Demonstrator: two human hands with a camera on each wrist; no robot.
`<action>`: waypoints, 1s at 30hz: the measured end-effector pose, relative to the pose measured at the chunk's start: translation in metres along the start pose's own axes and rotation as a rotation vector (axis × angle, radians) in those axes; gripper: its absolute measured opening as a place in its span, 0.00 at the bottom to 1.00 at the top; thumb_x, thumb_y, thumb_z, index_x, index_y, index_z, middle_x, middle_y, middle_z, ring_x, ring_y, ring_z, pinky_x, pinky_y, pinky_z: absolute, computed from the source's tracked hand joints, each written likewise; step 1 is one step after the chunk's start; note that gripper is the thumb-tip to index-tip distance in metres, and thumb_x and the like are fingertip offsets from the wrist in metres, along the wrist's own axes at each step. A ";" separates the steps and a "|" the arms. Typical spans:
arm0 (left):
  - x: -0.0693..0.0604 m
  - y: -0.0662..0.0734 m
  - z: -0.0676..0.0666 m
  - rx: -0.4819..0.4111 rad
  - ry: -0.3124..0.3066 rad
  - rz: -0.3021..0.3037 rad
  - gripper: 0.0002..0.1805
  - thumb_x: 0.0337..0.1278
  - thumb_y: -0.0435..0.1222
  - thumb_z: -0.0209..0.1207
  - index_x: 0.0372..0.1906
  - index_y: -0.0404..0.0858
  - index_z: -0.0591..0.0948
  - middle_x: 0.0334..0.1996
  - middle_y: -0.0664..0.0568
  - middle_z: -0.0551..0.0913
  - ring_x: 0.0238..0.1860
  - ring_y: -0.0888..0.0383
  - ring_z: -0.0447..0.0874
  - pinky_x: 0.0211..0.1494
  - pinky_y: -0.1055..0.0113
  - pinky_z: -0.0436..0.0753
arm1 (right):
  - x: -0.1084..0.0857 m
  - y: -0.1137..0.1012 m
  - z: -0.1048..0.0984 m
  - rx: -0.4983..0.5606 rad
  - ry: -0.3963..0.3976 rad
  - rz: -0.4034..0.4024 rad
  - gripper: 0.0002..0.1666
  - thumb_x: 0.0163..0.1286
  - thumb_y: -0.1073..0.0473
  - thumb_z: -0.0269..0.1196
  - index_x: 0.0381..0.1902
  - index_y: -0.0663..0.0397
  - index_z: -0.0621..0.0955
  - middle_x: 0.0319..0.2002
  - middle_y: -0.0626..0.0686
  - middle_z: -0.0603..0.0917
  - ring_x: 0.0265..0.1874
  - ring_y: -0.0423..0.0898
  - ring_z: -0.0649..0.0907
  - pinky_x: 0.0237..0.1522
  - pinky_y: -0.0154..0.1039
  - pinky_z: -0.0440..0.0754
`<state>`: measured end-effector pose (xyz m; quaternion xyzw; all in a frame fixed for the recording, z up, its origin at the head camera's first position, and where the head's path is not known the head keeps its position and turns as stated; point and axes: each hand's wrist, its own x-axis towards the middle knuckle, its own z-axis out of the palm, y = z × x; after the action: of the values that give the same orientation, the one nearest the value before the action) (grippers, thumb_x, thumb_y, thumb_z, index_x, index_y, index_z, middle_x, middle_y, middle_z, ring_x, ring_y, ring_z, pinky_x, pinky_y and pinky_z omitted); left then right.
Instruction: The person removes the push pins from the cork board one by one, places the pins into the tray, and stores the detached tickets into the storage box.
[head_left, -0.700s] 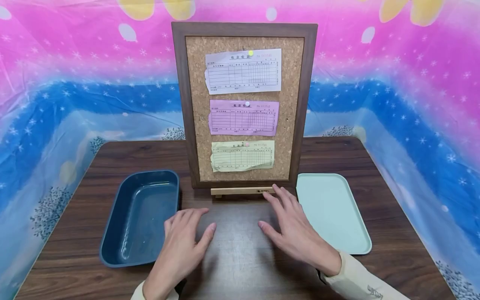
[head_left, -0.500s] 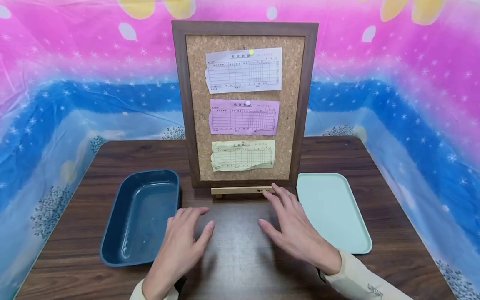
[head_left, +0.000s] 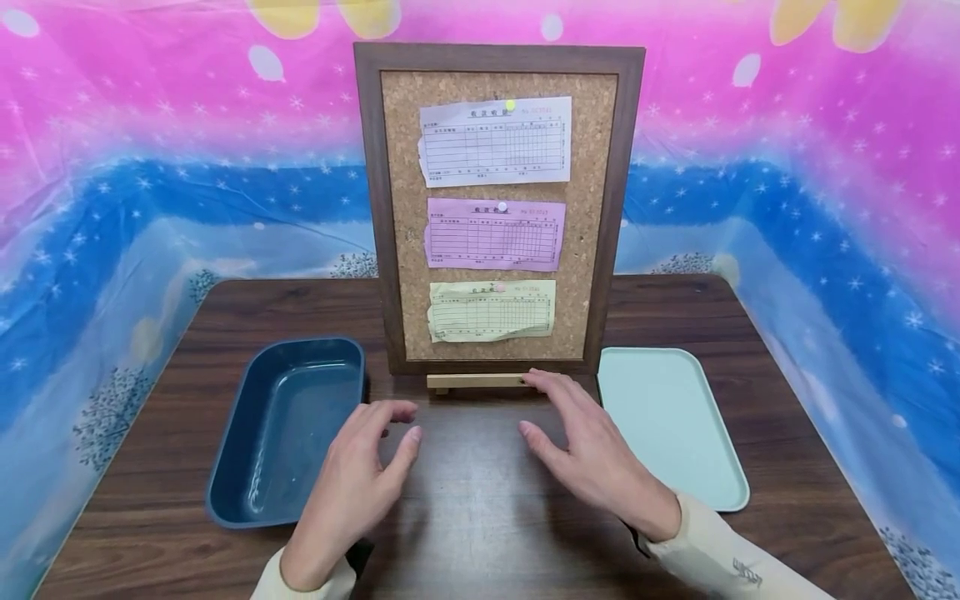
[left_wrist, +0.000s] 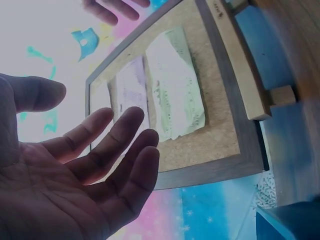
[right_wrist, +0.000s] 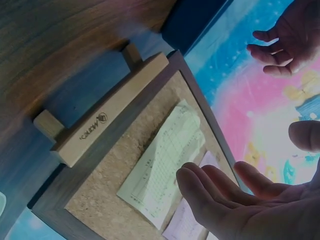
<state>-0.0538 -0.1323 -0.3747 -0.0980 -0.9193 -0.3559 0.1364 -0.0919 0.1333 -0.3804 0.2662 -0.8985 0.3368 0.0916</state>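
Note:
A framed corkboard (head_left: 411, 250) stands on a small wooden easel (head_left: 468, 382). Three receipt slips are pinned on it one below another: a white slip (head_left: 495, 154) with a yellow pin, a pink slip (head_left: 491, 242) with a white pin, and a pale green slip (head_left: 491, 317) with a pink pin. My left hand (head_left: 360, 471) hovers by the dark blue bin, its fingers loosely bent and holding nothing. Between the board and the green tray is my right hand (head_left: 588, 450), also holding nothing, with relaxed fingers. Both palms appear in the wrist views.
A deep dark blue bin (head_left: 251, 392) sits on the table's left side. On the right lies a flat mint green tray (head_left: 675, 425). The wood-grain table (head_left: 465, 517) is surrounded by a pink and blue printed cloth (head_left: 210, 108).
The head view has shifted slightly, so the board appears a little further right. My left hand's fingers have bent slightly more. The right fingers have drawn closer together.

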 end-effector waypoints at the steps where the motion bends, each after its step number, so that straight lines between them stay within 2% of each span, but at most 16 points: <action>1: 0.001 0.001 -0.001 -0.018 0.004 0.003 0.11 0.60 0.39 0.60 0.48 0.44 0.80 0.43 0.57 0.80 0.44 0.62 0.73 0.44 0.59 0.75 | 0.001 -0.001 -0.001 0.003 0.007 -0.001 0.31 0.69 0.43 0.56 0.66 0.45 0.67 0.61 0.44 0.71 0.59 0.40 0.70 0.56 0.47 0.69; 8: 0.012 0.008 -0.005 -0.122 0.056 0.042 0.10 0.62 0.37 0.58 0.47 0.43 0.79 0.42 0.59 0.80 0.45 0.62 0.73 0.45 0.60 0.75 | 0.007 -0.007 -0.010 0.012 0.039 0.003 0.30 0.69 0.44 0.56 0.67 0.41 0.66 0.61 0.42 0.70 0.59 0.40 0.70 0.55 0.46 0.70; 15: 0.018 0.011 -0.003 -0.191 0.111 0.055 0.09 0.62 0.35 0.57 0.47 0.42 0.79 0.41 0.58 0.79 0.43 0.62 0.73 0.45 0.61 0.74 | 0.016 -0.010 -0.021 0.024 0.109 -0.053 0.31 0.67 0.50 0.61 0.66 0.46 0.68 0.60 0.45 0.72 0.59 0.43 0.71 0.56 0.46 0.69; 21: 0.024 0.014 -0.007 -0.196 0.162 0.068 0.09 0.62 0.34 0.57 0.47 0.41 0.78 0.40 0.58 0.79 0.40 0.63 0.72 0.43 0.61 0.73 | 0.029 -0.013 -0.032 0.010 0.187 -0.115 0.31 0.62 0.55 0.65 0.62 0.52 0.71 0.56 0.50 0.75 0.53 0.46 0.75 0.52 0.44 0.72; 30: 0.042 0.023 -0.027 -0.174 0.245 0.187 0.10 0.63 0.34 0.56 0.47 0.39 0.78 0.40 0.55 0.79 0.38 0.59 0.73 0.40 0.63 0.71 | 0.046 -0.018 -0.045 0.017 0.258 -0.164 0.30 0.59 0.59 0.67 0.60 0.55 0.73 0.53 0.51 0.76 0.49 0.45 0.76 0.50 0.44 0.74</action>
<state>-0.0822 -0.1306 -0.3271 -0.1505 -0.8484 -0.4292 0.2708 -0.1216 0.1316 -0.3203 0.2940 -0.8515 0.3673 0.2314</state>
